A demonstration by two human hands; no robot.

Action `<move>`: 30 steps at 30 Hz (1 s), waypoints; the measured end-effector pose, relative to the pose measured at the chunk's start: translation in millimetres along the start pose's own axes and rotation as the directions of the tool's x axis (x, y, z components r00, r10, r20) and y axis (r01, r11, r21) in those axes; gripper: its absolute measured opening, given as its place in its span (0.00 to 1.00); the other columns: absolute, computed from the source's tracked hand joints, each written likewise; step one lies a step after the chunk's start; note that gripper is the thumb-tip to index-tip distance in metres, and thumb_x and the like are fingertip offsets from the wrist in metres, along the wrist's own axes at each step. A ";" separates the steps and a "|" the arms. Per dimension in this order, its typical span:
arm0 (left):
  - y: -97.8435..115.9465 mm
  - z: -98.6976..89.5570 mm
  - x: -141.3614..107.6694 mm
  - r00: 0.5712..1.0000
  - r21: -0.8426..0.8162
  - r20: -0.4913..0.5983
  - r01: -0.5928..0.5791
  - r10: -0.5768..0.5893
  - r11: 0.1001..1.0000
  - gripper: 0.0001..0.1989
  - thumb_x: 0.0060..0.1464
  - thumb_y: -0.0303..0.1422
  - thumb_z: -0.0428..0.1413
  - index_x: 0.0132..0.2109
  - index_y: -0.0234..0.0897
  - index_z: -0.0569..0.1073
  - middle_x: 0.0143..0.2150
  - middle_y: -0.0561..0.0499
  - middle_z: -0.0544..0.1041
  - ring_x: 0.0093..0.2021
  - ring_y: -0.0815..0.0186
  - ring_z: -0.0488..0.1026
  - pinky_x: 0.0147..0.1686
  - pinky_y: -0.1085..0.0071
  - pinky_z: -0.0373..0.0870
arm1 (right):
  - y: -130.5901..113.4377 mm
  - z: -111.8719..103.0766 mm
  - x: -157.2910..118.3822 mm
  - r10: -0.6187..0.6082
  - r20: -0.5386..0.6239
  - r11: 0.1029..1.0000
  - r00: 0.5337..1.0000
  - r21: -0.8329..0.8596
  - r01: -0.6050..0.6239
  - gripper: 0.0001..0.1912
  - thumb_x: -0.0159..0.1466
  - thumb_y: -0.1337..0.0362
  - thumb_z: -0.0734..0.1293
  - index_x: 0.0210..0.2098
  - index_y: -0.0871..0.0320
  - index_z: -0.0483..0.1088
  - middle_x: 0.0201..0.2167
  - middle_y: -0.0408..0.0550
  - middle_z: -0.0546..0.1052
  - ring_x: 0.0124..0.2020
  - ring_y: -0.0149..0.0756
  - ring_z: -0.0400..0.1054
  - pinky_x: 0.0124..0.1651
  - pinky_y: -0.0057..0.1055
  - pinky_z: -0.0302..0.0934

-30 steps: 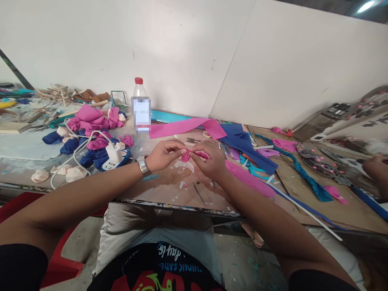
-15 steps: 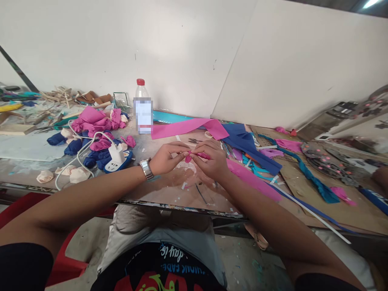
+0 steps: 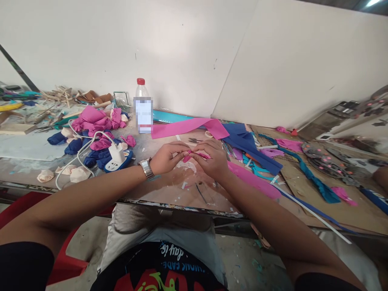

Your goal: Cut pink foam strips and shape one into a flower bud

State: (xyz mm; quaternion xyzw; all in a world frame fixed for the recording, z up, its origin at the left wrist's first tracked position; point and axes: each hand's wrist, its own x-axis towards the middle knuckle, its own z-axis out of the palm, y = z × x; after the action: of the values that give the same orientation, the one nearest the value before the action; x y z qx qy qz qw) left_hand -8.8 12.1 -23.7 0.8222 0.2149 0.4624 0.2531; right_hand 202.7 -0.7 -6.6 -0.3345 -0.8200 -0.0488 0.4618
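Observation:
Between my two hands, over the middle of the table, is a small piece of magenta crepe paper (image 3: 187,157). My left hand (image 3: 168,158), with a metal watch on the wrist, pinches its left end between thumb and fingertips. My right hand (image 3: 212,159) grips the right part, which partly shows between thumb and fingers. The fingertips of both hands nearly meet. A long pink paper strip (image 3: 188,128) lies behind the hands, and another pink strip (image 3: 253,181) lies to the right of my right hand.
Crumpled pink and blue paper bundles (image 3: 93,119) lie left, near a power strip (image 3: 119,161) with a white cable. A bottle (image 3: 143,115) stands behind. Blue paper (image 3: 242,141), a white stick (image 3: 315,214) and a twisted teal strip (image 3: 309,173) are at the right.
The magenta piece has shifted slightly between the fingertips, and its lower tip now points a little more to the left. Both hands stay in nearly the same place.

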 end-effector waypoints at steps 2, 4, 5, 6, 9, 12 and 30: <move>1.0 -0.6 0.0 1.000 0.016 0.019 -0.016 0.016 1.000 0.16 0.68 0.39 0.51 0.49 0.37 0.81 0.48 0.41 0.81 0.48 0.59 0.77 0.50 0.63 0.72 | -0.5 -0.4 0.2 0.007 0.024 1.000 1.000 0.007 -0.007 0.09 0.65 0.54 0.73 0.35 0.52 0.78 0.34 0.46 0.82 0.40 0.42 0.75 0.49 0.43 0.64; 1.7 -0.6 -0.2 0.999 0.024 0.046 -0.024 0.022 0.999 0.16 0.69 0.39 0.50 0.49 0.37 0.80 0.48 0.41 0.80 0.49 0.59 0.76 0.51 0.63 0.71 | -0.2 -0.7 0.2 -0.007 0.040 1.000 0.999 0.016 0.006 0.08 0.65 0.54 0.73 0.38 0.51 0.79 0.35 0.47 0.82 0.41 0.42 0.75 0.49 0.43 0.64; 2.0 -0.5 -0.3 0.998 0.024 0.057 -0.022 0.021 0.999 0.16 0.69 0.38 0.49 0.48 0.36 0.80 0.48 0.41 0.80 0.49 0.59 0.76 0.51 0.63 0.71 | 0.3 -0.8 0.1 -0.017 0.040 1.000 0.999 0.020 0.016 0.08 0.65 0.54 0.73 0.38 0.51 0.79 0.36 0.47 0.82 0.41 0.42 0.75 0.49 0.43 0.64; 2.2 -0.3 -0.5 0.998 0.024 0.066 -0.016 0.014 1.000 0.16 0.69 0.38 0.48 0.47 0.36 0.80 0.48 0.41 0.80 0.49 0.59 0.76 0.51 0.62 0.71 | 0.9 -0.8 -0.1 -0.025 0.035 0.999 0.999 0.023 0.025 0.08 0.65 0.54 0.73 0.39 0.51 0.80 0.36 0.47 0.82 0.41 0.42 0.75 0.48 0.42 0.64; 3.3 0.5 -0.8 0.996 0.019 0.083 0.014 -0.015 1.000 0.18 0.70 0.38 0.46 0.44 0.36 0.79 0.47 0.40 0.80 0.48 0.59 0.76 0.51 0.61 0.71 | 2.2 -0.9 -0.3 -0.039 0.017 0.999 0.999 0.037 0.038 0.07 0.65 0.56 0.74 0.39 0.50 0.81 0.35 0.47 0.81 0.39 0.41 0.74 0.47 0.42 0.64; 4.8 0.5 -0.7 0.994 -0.023 0.108 0.006 -0.003 1.000 0.18 0.70 0.39 0.46 0.50 0.37 0.79 0.52 0.40 0.79 0.53 0.57 0.75 0.56 0.59 0.70 | 1.5 -1.6 0.3 -0.040 0.021 0.998 0.999 0.045 0.039 0.05 0.65 0.58 0.73 0.37 0.50 0.81 0.34 0.46 0.80 0.38 0.40 0.74 0.46 0.42 0.64; 1.6 2.7 2.6 0.992 -0.193 0.093 0.104 -0.088 0.976 0.23 0.68 0.47 0.49 0.39 0.35 0.81 0.49 0.41 0.80 0.52 0.58 0.76 0.54 0.62 0.70 | -2.1 -0.6 -0.8 -0.042 0.057 0.999 0.997 0.023 0.041 0.10 0.63 0.53 0.75 0.37 0.51 0.76 0.34 0.46 0.80 0.40 0.42 0.74 0.48 0.41 0.64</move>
State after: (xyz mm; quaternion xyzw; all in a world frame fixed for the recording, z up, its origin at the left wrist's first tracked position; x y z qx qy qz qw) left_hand -5.0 11.8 -22.2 0.8002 0.1967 0.4339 0.3643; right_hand 202.1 -2.9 -6.4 -0.3136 -0.8402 -0.0399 0.4406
